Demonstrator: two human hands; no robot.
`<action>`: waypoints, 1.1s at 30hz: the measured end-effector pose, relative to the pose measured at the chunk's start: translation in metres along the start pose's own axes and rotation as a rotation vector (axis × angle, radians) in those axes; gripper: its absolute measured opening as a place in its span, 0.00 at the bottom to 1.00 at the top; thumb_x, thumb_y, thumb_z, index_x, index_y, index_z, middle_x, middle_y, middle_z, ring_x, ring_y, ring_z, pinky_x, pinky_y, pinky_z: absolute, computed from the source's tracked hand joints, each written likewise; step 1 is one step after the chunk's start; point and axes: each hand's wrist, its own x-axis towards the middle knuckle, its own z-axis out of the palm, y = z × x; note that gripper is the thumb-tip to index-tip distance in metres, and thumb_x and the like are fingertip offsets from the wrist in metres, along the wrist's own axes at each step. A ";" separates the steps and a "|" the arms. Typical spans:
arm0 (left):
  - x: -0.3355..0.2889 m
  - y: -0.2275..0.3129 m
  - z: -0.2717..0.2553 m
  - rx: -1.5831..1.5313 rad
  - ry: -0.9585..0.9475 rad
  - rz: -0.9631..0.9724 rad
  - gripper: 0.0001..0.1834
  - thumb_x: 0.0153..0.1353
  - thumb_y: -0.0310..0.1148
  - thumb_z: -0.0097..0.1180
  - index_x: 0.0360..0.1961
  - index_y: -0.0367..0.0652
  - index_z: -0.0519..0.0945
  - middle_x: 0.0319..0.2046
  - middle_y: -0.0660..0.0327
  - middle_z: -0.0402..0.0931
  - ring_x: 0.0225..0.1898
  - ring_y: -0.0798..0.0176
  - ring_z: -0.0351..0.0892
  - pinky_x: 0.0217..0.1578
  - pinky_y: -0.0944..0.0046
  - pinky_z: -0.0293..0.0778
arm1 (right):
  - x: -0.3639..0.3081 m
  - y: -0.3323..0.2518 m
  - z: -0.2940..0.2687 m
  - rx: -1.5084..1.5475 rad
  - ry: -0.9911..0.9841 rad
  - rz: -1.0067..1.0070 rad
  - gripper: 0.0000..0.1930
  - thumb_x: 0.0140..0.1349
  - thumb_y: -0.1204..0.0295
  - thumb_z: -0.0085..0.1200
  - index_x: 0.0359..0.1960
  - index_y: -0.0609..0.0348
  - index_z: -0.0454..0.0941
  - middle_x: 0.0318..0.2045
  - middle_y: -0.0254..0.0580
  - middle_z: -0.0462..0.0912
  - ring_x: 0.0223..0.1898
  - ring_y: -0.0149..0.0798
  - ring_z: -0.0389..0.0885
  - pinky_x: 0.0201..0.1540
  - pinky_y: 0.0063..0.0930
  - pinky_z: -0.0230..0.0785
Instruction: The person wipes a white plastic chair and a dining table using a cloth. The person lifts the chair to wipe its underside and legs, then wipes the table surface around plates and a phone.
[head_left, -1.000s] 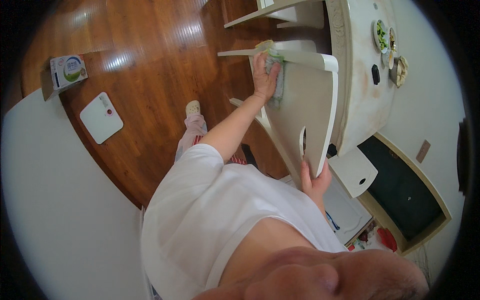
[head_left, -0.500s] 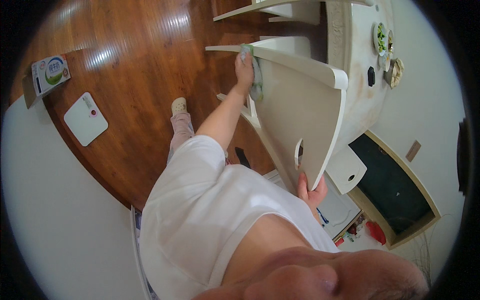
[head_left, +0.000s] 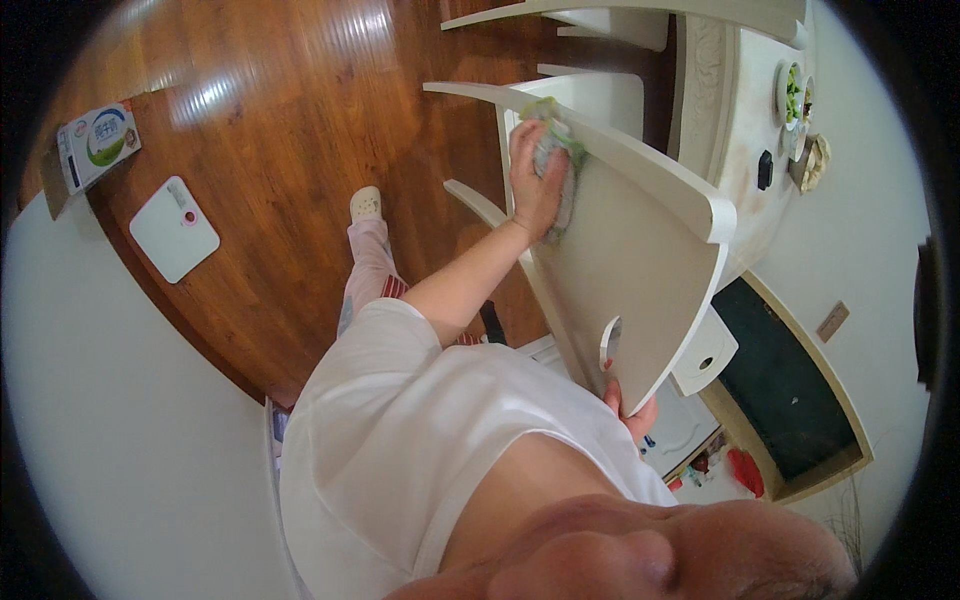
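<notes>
A white chair [head_left: 640,270] with a broad backrest panel and an oval hand hole takes up the middle of the view. My left hand [head_left: 537,190] is closed on a grey-green cleaning cloth [head_left: 562,205], pressing it to the panel near the seat end. At the panel's other end, next to the hand hole, my right hand [head_left: 640,415] grips the edge of the backrest. Part of that hand is hidden behind the panel.
More white chairs [head_left: 620,12] stand beside a white table [head_left: 735,180] bearing plates of food [head_left: 793,95] and a small black object [head_left: 765,170]. On the wooden floor [head_left: 270,190] are a white scale [head_left: 175,230], a carton [head_left: 98,148] and a foot in a cream clog [head_left: 366,204].
My left hand and the cloth have slid rightward and slightly down, from the backrest's side edge onto its panel. The chair sits a little farther right in view; my right hand keeps its grip.
</notes>
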 end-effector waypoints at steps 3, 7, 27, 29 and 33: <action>0.021 -0.053 -0.005 -0.023 0.071 -0.104 0.17 0.64 0.33 0.52 0.49 0.33 0.72 0.50 0.51 0.70 0.53 0.52 0.69 0.56 0.59 0.63 | -0.002 0.009 0.002 0.103 0.012 0.000 0.16 0.53 0.75 0.60 0.44 0.64 0.76 0.36 0.42 0.83 0.36 0.33 0.80 0.42 0.29 0.73; 0.057 -0.124 -0.018 0.017 0.026 -0.246 0.19 0.63 0.40 0.54 0.48 0.35 0.74 0.48 0.50 0.72 0.50 0.52 0.71 0.53 0.58 0.65 | -0.004 -0.005 -0.006 0.210 -0.055 0.194 0.14 0.52 0.75 0.60 0.42 0.64 0.77 0.37 0.43 0.83 0.37 0.32 0.80 0.43 0.28 0.72; 0.046 -0.061 -0.016 -0.258 -0.100 -0.460 0.24 0.65 0.42 0.53 0.56 0.36 0.72 0.46 0.57 0.77 0.46 0.63 0.74 0.49 0.62 0.69 | 0.009 -0.010 -0.006 -0.091 -0.052 -0.146 0.16 0.55 0.73 0.57 0.46 0.64 0.76 0.34 0.46 0.83 0.33 0.38 0.82 0.38 0.28 0.72; 0.026 -0.040 -0.008 -0.269 -0.122 -0.313 0.25 0.65 0.41 0.51 0.59 0.37 0.70 0.52 0.55 0.73 0.52 0.59 0.71 0.55 0.62 0.65 | 0.010 -0.012 -0.006 -0.104 -0.052 -0.165 0.16 0.56 0.74 0.56 0.47 0.65 0.75 0.35 0.47 0.83 0.34 0.38 0.82 0.39 0.27 0.72; 0.003 0.057 -0.005 -0.154 -0.181 0.005 0.26 0.62 0.36 0.56 0.60 0.41 0.69 0.58 0.49 0.67 0.60 0.51 0.66 0.61 0.58 0.60 | 0.012 -0.015 -0.004 -0.045 -0.055 -0.183 0.16 0.56 0.76 0.55 0.48 0.65 0.75 0.38 0.48 0.83 0.38 0.38 0.83 0.42 0.27 0.72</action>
